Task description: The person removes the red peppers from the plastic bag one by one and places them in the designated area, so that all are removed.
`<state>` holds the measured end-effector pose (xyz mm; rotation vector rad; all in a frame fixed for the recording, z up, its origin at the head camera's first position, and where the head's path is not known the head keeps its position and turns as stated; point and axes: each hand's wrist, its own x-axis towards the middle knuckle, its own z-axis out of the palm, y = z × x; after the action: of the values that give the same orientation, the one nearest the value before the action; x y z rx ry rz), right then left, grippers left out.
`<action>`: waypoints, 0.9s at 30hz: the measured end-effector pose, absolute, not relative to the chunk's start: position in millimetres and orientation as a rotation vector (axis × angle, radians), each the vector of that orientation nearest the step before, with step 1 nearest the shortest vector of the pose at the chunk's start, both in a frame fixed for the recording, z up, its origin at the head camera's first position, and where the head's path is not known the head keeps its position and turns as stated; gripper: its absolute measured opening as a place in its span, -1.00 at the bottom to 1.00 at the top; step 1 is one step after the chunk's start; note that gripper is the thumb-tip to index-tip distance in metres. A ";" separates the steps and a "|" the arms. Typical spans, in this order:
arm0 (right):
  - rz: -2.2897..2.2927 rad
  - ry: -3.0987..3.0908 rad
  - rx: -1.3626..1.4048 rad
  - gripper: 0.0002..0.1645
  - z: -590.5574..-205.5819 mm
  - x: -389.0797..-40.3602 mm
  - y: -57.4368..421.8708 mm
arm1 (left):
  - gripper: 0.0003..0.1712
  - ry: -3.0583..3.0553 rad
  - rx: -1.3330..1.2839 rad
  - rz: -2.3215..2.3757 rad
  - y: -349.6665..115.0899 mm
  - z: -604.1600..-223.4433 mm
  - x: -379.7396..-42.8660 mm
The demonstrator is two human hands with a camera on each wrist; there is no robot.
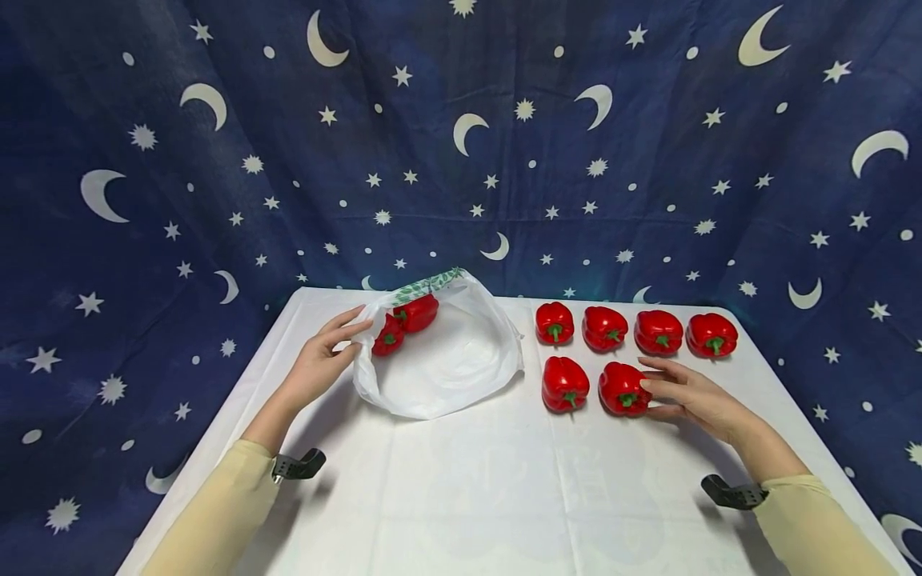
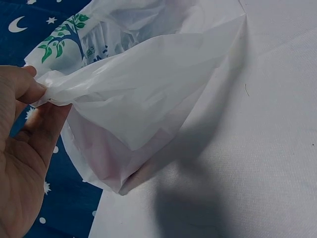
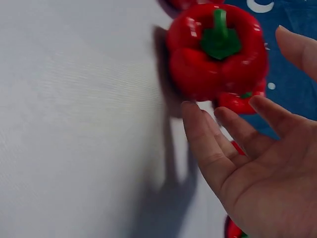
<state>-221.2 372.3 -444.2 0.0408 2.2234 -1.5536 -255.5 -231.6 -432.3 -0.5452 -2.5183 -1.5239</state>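
Note:
At the left of the head view, my left hand (image 1: 320, 364) pinches the edge of a white plastic bag (image 1: 432, 406) between thumb and fingers. The bag lies on its side, mouth wide, with a red bell pepper (image 1: 418, 313) and a second bell pepper (image 1: 388, 337) inside. A green leaf print marks the bag (image 2: 133, 89) in the left wrist view. On the right, my right hand (image 1: 695, 400) reaches round the near side of a red bell pepper (image 1: 621, 390), fingers spread. In the right wrist view the fingertips (image 3: 190, 111) come right up to that pepper's underside (image 3: 198, 79).
Another bell pepper (image 1: 565, 386) sits just left of the one at my right hand. Behind them is a row of several red peppers (image 1: 659, 332). A white cloth covers the table (image 1: 461, 496). Dark blue star-and-moon fabric (image 1: 461, 144) hangs around the back and sides.

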 end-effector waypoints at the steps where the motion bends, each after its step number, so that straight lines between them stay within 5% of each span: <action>1: -1.551 2.247 0.031 0.01 -440.8 -220.9 374.1 | -0.53 -2.517 -0.547 -1.524 -231.3 -432.2 -256.1; 11: -1.702 2.440 -0.073 -0.25 -397.3 -215.2 371.0 | -0.53 -2.508 -0.547 -1.518 -228.5 -430.4 -259.7; 27: -1.537 2.340 -0.530 -0.32 -373.4 -232.3 223.6 | -0.53 -2.509 -0.537 -1.519 -229.2 -428.0 -254.7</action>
<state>-232.3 223.6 -373.4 -0.5303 2.3400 -1.5368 -254.7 -229.2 -428.0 -0.5365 -2.5092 -1.5195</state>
